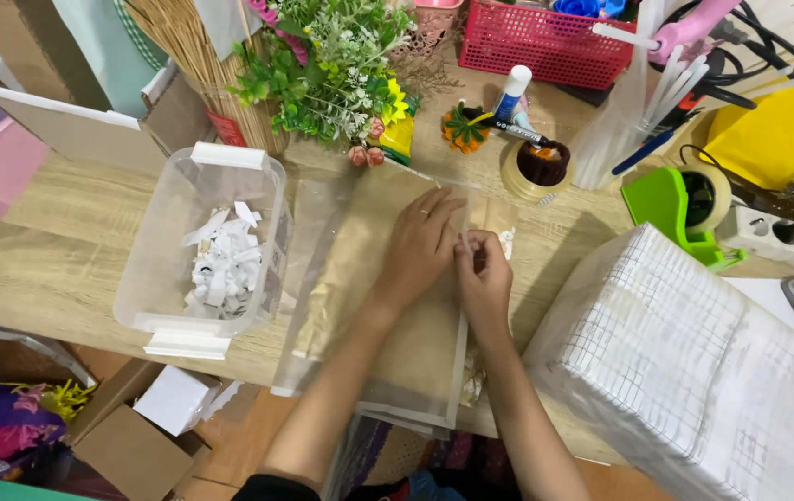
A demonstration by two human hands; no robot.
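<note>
Big white grid-patterned wrapped bale (694,371) sits at the table's right, near the right elbow; a nudge could shove it into the work. Light wood-grain tabletop (72,250) is crowded w/ clutter. Long clear cellophane sleeve w/ brown paper liner (387,353) lies flat at centre, its near end hanging over the table edge, so it could slide off if the press lets up. Clear plastic tub of white paper scraps (216,250) sits just beside the sleeve's left edge. Left hand (420,243) is flat, fingers spread, pressing the sleeve top. Right hand (483,274) has its fingertips pinched at the sleeve's right edge, prob. on a thin strip; can't tell exactly. Thin film may tear or stick crooked.
</note>
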